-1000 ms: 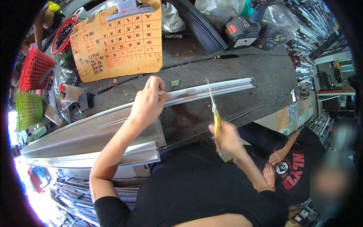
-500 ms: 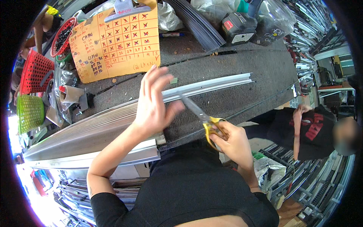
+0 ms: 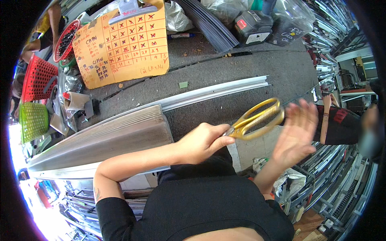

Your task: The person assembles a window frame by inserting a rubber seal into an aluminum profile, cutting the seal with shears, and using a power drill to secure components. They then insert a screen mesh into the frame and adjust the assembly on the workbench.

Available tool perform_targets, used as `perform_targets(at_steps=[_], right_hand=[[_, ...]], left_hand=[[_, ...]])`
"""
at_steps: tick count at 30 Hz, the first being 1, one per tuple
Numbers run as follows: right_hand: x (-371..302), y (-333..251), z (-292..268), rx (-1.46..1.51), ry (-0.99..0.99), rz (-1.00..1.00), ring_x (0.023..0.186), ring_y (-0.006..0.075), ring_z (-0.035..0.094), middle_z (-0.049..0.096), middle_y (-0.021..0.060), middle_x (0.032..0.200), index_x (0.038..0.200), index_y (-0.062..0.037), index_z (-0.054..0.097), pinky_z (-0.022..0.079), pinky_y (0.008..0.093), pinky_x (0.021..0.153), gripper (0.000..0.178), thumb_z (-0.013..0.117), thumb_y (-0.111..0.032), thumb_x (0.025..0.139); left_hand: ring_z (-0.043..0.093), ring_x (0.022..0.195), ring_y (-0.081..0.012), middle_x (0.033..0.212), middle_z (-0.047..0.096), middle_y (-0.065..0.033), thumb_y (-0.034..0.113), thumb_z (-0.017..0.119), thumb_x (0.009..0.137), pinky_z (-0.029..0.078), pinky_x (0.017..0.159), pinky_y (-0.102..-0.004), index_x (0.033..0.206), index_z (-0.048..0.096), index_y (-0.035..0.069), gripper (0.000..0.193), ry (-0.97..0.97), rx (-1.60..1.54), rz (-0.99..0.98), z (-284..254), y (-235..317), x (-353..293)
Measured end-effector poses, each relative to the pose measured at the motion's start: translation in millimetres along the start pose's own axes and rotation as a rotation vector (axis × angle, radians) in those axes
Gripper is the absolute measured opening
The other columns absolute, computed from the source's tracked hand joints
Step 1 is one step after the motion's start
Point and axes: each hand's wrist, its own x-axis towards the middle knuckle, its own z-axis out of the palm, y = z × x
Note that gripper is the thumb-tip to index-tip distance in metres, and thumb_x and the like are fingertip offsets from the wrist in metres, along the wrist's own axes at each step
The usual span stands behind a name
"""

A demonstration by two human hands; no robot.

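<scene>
My left hand (image 3: 205, 142) is closed around the blade end of a pair of scissors (image 3: 257, 120). Its yellow handle loops point up and to the right, toward my other hand. Most of the blades are hidden in my fist. Just right of the handles, my right hand (image 3: 296, 134) is raised with fingers spread and nothing in it; it is a little blurred. Behind the scissors, thin silver metal profiles (image 3: 217, 91) lie along the dark workbench (image 3: 193, 120). A stack of long metal profiles (image 3: 132, 130) lies left, behind my left forearm.
An orange sheet on a clipboard (image 3: 124, 44) lies at the back left, near a red basket (image 3: 38, 76) and a green basket (image 3: 33, 122). Dark strips (image 3: 209, 26) and a black battery pack (image 3: 253, 26) sit at the back. Another person (image 3: 341, 124) is at the right.
The scissors have passed from my right hand to my left, which now grips the blade end. My right hand has let go and moved right, opening. The person at the right has shifted.
</scene>
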Motion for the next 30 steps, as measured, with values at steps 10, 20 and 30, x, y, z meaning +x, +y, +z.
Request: perform_targets(at_steps=[10,20,30], right_hand=[[28,32,64,0.519,-0.038,0.324,0.049,0.0112,0.05,0.051,0.0011,0.074,0.131,-0.0032,0.042,0.048,0.025,0.038,0.044,0.066,-0.015,0.096],[61,132,128,-0.277,0.065,0.228,0.044,0.0148,0.061,0.06,0.0089,0.073,0.101,-0.0041,0.043,0.049,0.0231,0.035,0.038,0.076,-0.021,0.091],[56,171,110,-0.307,-0.083,0.147,0.056,0.0227,0.071,0.066,0.0187,0.079,0.092,-0.0013,0.045,0.058,0.0283,0.043,0.039,0.079,-0.019,0.084]], left_hand=[[0.061,0.098,-0.0357,0.105,0.058,-0.0177,0.051,0.05,0.1,0.049,0.085,-0.0461,0.107,0.061,0.003,0.05,-0.004,0.327,0.178,-3,-10,15],[0.061,0.084,-0.0337,0.089,0.059,-0.0134,0.013,0.06,0.095,0.049,0.077,-0.0448,0.097,0.057,0.005,0.008,0.623,0.824,-0.143,-51,-48,37],[0.067,0.076,-0.0341,0.081,0.065,-0.014,0.028,0.053,0.1,0.055,0.068,-0.0445,0.083,0.06,0.007,0.028,0.819,1.156,-0.129,-30,-84,52]])
